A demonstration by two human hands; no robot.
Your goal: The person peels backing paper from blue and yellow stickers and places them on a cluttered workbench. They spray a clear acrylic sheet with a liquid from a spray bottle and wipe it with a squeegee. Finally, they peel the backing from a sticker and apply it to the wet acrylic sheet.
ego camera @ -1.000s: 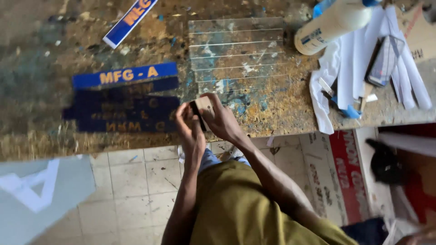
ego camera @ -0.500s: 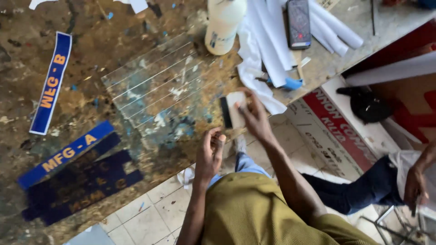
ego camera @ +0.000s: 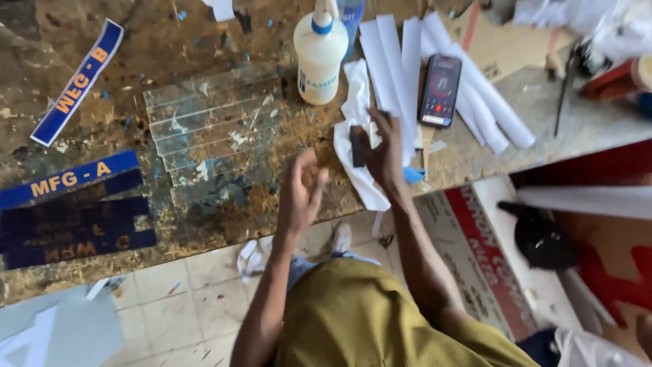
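Head view, right hand [ego camera: 384, 151] gripping small dark tool [ego camera: 357, 145], perhaps a blade

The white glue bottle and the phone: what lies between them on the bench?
In the head view, long white paper strips lie between the white glue bottle and the phone, beside a crumpled white cloth.

- The worktop [ego camera: 204, 27] is old wood, stained and scratched.
- The floor [ego camera: 183, 306] below has pale tiles, dirty, with paper scraps.
- Light is soft daylight.

A sign-making workshop: paint-stained workbench [ego camera: 204, 27], blue lettered sign strips [ego camera: 68, 178], clear acrylic strips [ego camera: 210, 129], glue bottle [ego camera: 320, 58].
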